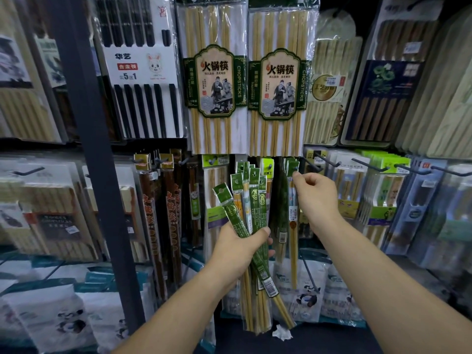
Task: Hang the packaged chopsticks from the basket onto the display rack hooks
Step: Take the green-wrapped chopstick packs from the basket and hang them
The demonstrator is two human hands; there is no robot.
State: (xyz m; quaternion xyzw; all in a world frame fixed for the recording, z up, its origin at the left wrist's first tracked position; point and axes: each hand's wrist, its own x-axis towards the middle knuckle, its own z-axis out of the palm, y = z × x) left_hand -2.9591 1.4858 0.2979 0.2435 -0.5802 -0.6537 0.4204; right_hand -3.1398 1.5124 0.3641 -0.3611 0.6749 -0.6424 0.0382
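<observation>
My left hand (pixel 241 247) grips a fanned bundle of slim green-labelled chopstick packs (pixel 249 200) in front of the display rack. Their green header tabs point up and their bamboo tips hang below my palm. My right hand (pixel 315 195) is raised to the right of the bundle and pinches the green header of a single chopstick pack (pixel 293 221) at a rack hook (pixel 296 169). That pack hangs straight down, with other green packs behind it on the same hook. The basket is out of view.
Two large hot-pot chopstick packs (pixel 213 80) hang above the hook. Black hooks (pixel 367 164) with more packs jut out to the right. A dark upright post (pixel 99 162) stands at left. White panda-print packs (pixel 304 290) hang below.
</observation>
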